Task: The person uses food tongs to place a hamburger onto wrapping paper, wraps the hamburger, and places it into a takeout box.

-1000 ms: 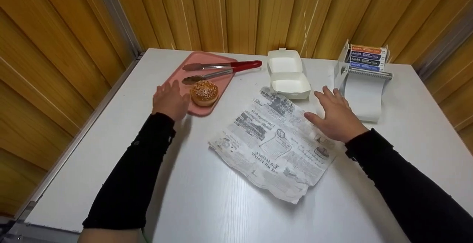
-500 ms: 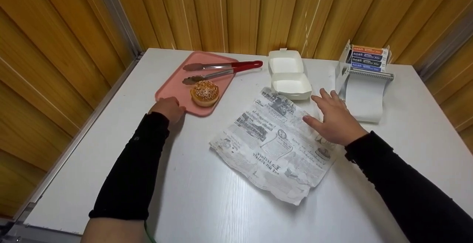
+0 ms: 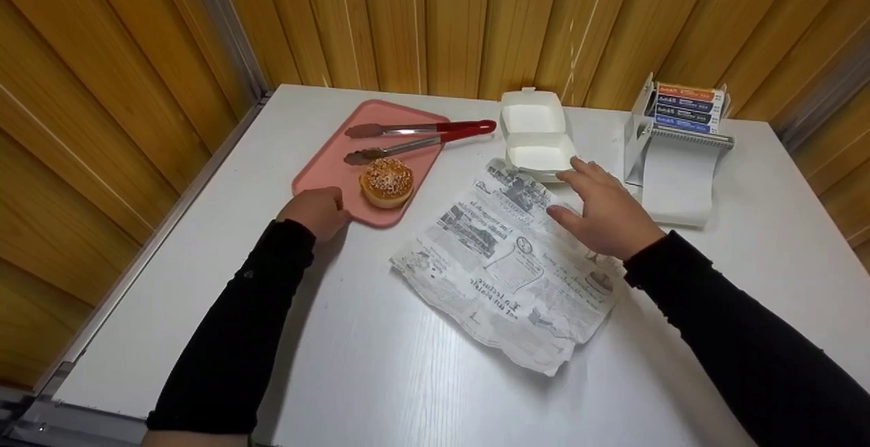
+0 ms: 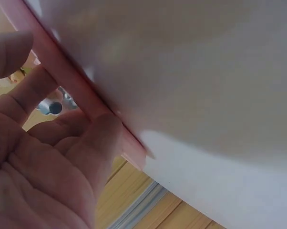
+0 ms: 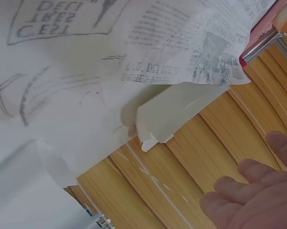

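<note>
My left hand grips the near edge of a pink tray, fingers curled around its rim. The left wrist view shows the thumb and fingers on the tray's edge. On the tray sit a round seeded bun and, behind it, red-handled metal tongs, whose handles jut past the right edge. My right hand hovers with spread fingers over the right side of a newspaper-print sheet, close to an open white takeaway box. Nothing is in that hand.
A holder with several stacked small boxes and a hanging white sheet stands at the back right of the white table. Yellow wood-look panels rise behind and at the left.
My left hand has come down from beside the tray to its near edge and taken hold. The tray, with bun and tongs, has shifted slightly towards me. My right hand has barely moved.
</note>
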Demonstrator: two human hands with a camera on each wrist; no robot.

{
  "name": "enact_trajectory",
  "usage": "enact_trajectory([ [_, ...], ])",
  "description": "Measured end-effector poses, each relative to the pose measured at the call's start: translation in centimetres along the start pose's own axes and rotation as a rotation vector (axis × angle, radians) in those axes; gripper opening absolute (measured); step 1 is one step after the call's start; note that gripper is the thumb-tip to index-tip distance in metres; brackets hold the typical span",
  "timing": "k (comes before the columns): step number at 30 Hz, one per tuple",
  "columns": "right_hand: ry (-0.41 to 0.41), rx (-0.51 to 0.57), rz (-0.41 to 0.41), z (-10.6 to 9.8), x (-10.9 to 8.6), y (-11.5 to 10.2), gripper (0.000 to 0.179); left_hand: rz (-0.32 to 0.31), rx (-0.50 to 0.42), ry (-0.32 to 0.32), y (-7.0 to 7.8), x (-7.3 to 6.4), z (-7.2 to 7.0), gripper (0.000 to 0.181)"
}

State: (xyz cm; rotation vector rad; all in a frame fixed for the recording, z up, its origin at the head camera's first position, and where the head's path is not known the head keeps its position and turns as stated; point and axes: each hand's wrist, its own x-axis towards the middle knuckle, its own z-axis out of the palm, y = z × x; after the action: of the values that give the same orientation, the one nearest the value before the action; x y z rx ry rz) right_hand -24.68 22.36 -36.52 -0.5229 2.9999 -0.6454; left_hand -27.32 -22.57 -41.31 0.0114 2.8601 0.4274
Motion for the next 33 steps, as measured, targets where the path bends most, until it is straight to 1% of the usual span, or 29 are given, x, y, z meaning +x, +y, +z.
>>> enact_trajectory([
  [3,0.014,-0.022,-0.036,-0.1,2.0,-1.2,0.063,-0.001,-0.008,-0.001,-0.3,-0.7,0.0,0.023],
  [5,0.025,-0.028,-0.059,0.0,3.8,-2.1,0.060,-0.005,-0.012,-0.003,-0.5,-1.1,0.1,0.022],
  [8,0.029,-0.038,-0.071,0.0,7.3,-3.5,0.059,-0.005,-0.008,0.001,-0.6,-1.5,0.2,0.022],
  [11,0.018,-0.064,-0.060,0.3,11.1,-4.9,0.058,-0.007,-0.009,0.013,-0.7,-1.8,0.3,0.022],
  [15,-0.015,-0.112,-0.062,1.7,15.4,-6.3,0.060,0.005,-0.005,0.038,-0.6,-2.1,0.5,0.022],
  [19,-0.054,-0.146,-0.047,3.5,18.3,-6.5,0.065,-0.005,-0.023,0.054,-0.4,-2.4,0.9,0.021],
  [23,-0.108,-0.178,-0.005,5.3,19.4,-5.7,0.069,-0.013,-0.031,0.060,0.0,-2.7,1.4,0.021],
  [25,-0.135,-0.191,0.009,6.1,19.5,-5.3,0.068,-0.008,-0.024,0.059,0.2,-2.8,1.5,0.021],
  [27,-0.137,-0.201,0.007,6.8,19.3,-5.0,0.063,-0.008,-0.018,0.058,0.4,-2.9,1.5,0.021],
  [29,-0.114,-0.212,0.004,7.3,19.2,-4.7,0.053,-0.003,-0.012,0.056,0.6,-2.9,1.6,0.022],
  [33,-0.034,-0.267,-0.015,7.8,18.9,-4.4,0.036,0.011,-0.004,0.056,0.9,-2.9,1.6,0.022],
])
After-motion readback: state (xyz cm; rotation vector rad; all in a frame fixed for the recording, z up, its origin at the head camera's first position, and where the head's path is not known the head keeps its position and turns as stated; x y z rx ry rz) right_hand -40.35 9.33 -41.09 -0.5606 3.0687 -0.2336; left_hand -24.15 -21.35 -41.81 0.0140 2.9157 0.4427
